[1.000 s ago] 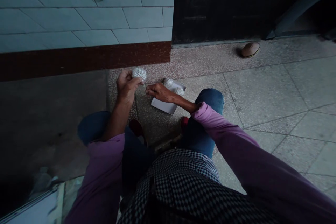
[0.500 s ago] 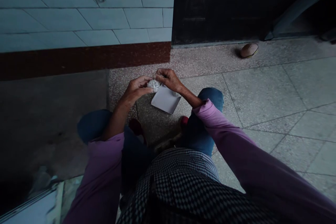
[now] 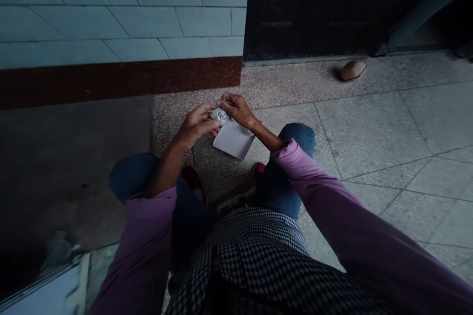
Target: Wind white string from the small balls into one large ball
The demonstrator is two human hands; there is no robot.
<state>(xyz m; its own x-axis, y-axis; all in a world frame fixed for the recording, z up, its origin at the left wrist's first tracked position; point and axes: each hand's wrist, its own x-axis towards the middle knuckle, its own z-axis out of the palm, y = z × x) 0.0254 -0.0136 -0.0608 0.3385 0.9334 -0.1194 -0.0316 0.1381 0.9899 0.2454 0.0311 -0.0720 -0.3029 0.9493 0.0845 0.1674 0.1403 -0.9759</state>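
Observation:
A small ball of whitish string (image 3: 219, 116) is held in my left hand (image 3: 194, 124), with the thumb below it and fingers behind. My right hand (image 3: 237, 109) is at the ball's upper right, its thumb and fingers pinched together on what looks like the string's loose end. Below both hands a shallow white box (image 3: 234, 141) lies on the floor. Some pale string shows at the box's right side, partly hidden by my right wrist.
Blue tiled wall (image 3: 144, 22) with a dark red base stands ahead on the left, a dark door (image 3: 303, 10) on the right. A rounded brownish object (image 3: 353, 70) sits by the doorway. My knees (image 3: 295, 147) flank the box. A pale panel (image 3: 44, 290) lies lower left.
The ball has turned and shifted slightly right in my left hand, whose lower fingers now show beneath it. My right hand has moved only a little, still pinched.

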